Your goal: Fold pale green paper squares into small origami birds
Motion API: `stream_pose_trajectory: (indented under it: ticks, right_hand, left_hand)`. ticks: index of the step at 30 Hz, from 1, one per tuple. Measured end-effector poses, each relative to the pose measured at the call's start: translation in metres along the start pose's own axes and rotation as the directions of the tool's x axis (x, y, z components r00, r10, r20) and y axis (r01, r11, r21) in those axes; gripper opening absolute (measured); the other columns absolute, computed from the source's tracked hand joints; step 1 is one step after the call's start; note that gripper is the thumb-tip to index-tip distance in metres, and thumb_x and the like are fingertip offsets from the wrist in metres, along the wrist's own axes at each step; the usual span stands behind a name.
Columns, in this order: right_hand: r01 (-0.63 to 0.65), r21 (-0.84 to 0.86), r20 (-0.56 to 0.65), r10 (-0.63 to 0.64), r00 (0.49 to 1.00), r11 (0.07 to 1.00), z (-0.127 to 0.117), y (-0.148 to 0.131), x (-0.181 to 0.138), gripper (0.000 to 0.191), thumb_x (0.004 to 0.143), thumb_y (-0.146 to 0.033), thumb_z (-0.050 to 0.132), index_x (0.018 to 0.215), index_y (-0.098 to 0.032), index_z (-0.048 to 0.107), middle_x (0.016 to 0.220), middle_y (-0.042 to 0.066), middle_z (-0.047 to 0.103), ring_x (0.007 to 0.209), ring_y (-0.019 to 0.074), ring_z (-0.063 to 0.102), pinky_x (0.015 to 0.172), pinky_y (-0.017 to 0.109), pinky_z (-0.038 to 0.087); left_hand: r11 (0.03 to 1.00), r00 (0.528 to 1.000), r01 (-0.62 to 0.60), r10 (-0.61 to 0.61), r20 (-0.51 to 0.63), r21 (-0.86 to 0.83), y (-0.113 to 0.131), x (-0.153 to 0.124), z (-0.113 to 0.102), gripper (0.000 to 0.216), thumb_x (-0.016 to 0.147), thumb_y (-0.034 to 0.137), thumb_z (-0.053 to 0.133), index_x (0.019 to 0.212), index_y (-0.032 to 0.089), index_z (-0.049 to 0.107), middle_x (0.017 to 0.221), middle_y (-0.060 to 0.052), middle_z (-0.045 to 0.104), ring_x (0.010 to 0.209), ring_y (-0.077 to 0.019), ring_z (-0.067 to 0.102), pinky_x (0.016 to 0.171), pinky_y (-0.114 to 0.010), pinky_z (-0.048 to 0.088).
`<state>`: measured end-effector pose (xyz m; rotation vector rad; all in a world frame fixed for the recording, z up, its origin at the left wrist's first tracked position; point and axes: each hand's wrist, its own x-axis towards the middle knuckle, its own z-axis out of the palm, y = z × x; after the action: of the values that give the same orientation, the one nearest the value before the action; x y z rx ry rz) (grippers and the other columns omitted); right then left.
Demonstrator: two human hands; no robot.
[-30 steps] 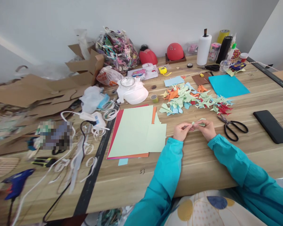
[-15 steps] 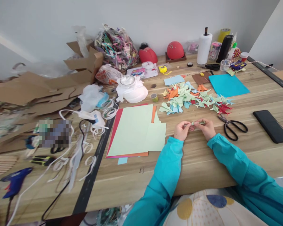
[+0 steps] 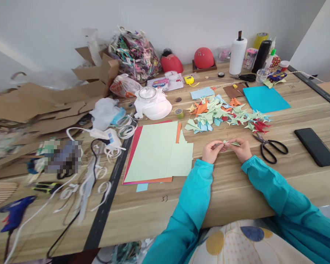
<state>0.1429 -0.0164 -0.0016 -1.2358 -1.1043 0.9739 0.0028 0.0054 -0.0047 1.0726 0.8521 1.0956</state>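
Between my hands is a small folded piece of pale green paper [image 3: 234, 143], largely covered by my fingers. My left hand [image 3: 212, 151] pinches its left end, and my right hand [image 3: 241, 149] grips the other side; the fingertips of both almost meet. Just beyond them lies a heap of folded paper cranes [image 3: 212, 113] in green, orange, blue and red. To the left sits a stack of pale green paper sheets [image 3: 154, 152] with red and orange ones underneath. Black-handled scissors [image 3: 270, 149] rest right of my right hand.
A black phone [image 3: 316, 146] lies at the right, and a bright blue sheet [image 3: 265, 99] behind the scissors. Along the wall stand a white bottle [image 3: 238, 57] and red domes [image 3: 204, 58]. Cords, a power strip [image 3: 106, 135], cardboard [image 3: 49, 95] and a blue glue gun [image 3: 18, 212] crowd the left.
The folded green paper has turned slightly in my fingers, showing more of its face by my right hand. Both hands stay in nearly the same place; the view has shifted a little.
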Motion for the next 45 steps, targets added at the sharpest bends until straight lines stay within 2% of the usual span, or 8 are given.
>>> stream_pose_trajectory:
  ticks: [7, 13, 18, 26, 32, 36, 40, 45]
  right_hand:
    - [-0.016, 0.071, 0.058, 0.012, 0.998, 0.997, 0.002, -0.004, -0.001, 0.024, 0.058, -0.036, 0.076, 0.070, -0.018, 0.066, 0.069, 0.002, 0.068, 0.065, 0.0168, 0.063, 0.065, 0.031, 0.051]
    - [-0.022, 0.031, 0.009, 0.022, 1.000, 0.999, 0.001, -0.005, 0.001, 0.026, 0.059, -0.042, 0.074, 0.063, -0.017, 0.065, 0.063, 0.002, 0.067, 0.058, 0.0145, 0.059, 0.057, 0.028, 0.047]
    - [-0.053, 0.016, 0.006, 0.053, 0.999, 0.998, 0.002, -0.003, 0.001, 0.029, 0.057, -0.043, 0.074, 0.063, -0.016, 0.064, 0.062, 0.002, 0.065, 0.058, 0.0137, 0.057, 0.057, 0.027, 0.046]
    - [-0.035, 0.034, -0.049, 0.037, 0.998, 0.999, 0.008, 0.000, -0.002, 0.032, 0.057, -0.044, 0.074, 0.069, -0.018, 0.060, 0.064, 0.001, 0.062, 0.059, 0.0135, 0.056, 0.058, 0.027, 0.046]
    - [-0.026, 0.009, -0.054, 0.026, 0.998, 1.000, 0.009, 0.004, -0.002, 0.032, 0.058, -0.046, 0.073, 0.068, -0.018, 0.059, 0.062, 0.001, 0.061, 0.058, 0.0137, 0.056, 0.057, 0.027, 0.046]
    - [-0.027, 0.018, -0.068, 0.028, 0.997, 0.999, 0.010, 0.001, -0.003, 0.032, 0.059, -0.045, 0.073, 0.068, -0.018, 0.059, 0.062, 0.001, 0.061, 0.059, 0.0145, 0.057, 0.059, 0.028, 0.047]
    - [0.045, -0.024, -0.105, -0.047, 0.993, 0.999, 0.011, -0.004, -0.005, 0.027, 0.062, -0.041, 0.073, 0.070, -0.018, 0.060, 0.067, 0.001, 0.064, 0.065, 0.0156, 0.058, 0.065, 0.029, 0.048]
    - [0.075, -0.008, -0.068, -0.075, 0.995, 0.997, 0.012, -0.005, -0.008, 0.024, 0.065, -0.040, 0.071, 0.073, -0.020, 0.060, 0.078, 0.003, 0.067, 0.076, 0.0186, 0.061, 0.074, 0.034, 0.049]
  left_hand:
    - [1.000, 1.000, -0.019, 0.019, -0.005, 0.009, 0.003, 0.000, -0.002, 0.025, 0.062, 0.036, 0.071, 0.072, 0.015, 0.062, 0.058, -0.001, 0.066, 0.056, -0.0154, 0.063, 0.060, -0.030, 0.053]
    - [1.000, 1.000, 0.017, -0.016, 0.022, -0.016, 0.001, 0.000, 0.000, 0.029, 0.060, 0.037, 0.073, 0.074, 0.015, 0.061, 0.059, -0.001, 0.066, 0.057, -0.0156, 0.064, 0.061, -0.031, 0.054]
    - [0.999, 0.999, 0.048, -0.047, 0.015, -0.020, -0.004, 0.002, 0.000, 0.031, 0.058, 0.039, 0.073, 0.073, 0.015, 0.059, 0.059, 0.000, 0.065, 0.057, -0.0151, 0.063, 0.061, -0.031, 0.053]
    - [0.995, 0.999, 0.007, -0.004, -0.035, 0.101, -0.004, 0.001, 0.001, 0.030, 0.062, 0.041, 0.070, 0.068, 0.015, 0.056, 0.054, 0.000, 0.062, 0.051, -0.0124, 0.059, 0.054, -0.026, 0.048]
    - [0.993, 0.999, 0.013, -0.009, -0.039, 0.118, -0.001, -0.001, 0.002, 0.029, 0.062, 0.039, 0.070, 0.066, 0.015, 0.055, 0.051, 0.001, 0.059, 0.049, -0.0112, 0.057, 0.053, -0.024, 0.046]
    - [1.000, 0.998, 0.014, -0.013, -0.061, 0.023, 0.003, -0.001, 0.003, 0.032, 0.059, 0.036, 0.073, 0.071, 0.015, 0.052, 0.055, 0.002, 0.060, 0.048, -0.0108, 0.057, 0.052, -0.024, 0.048]
    - [0.992, 0.995, 0.028, -0.040, -0.095, -0.125, 0.002, 0.000, 0.006, 0.040, 0.054, 0.032, 0.077, 0.083, 0.015, 0.055, 0.062, 0.001, 0.065, 0.053, -0.0119, 0.060, 0.058, -0.027, 0.050]
    - [0.953, 0.989, 0.075, -0.108, -0.098, -0.292, -0.004, 0.001, 0.009, 0.033, 0.051, 0.034, 0.078, 0.072, 0.014, 0.062, 0.063, 0.000, 0.065, 0.059, -0.0116, 0.060, 0.064, -0.029, 0.050]
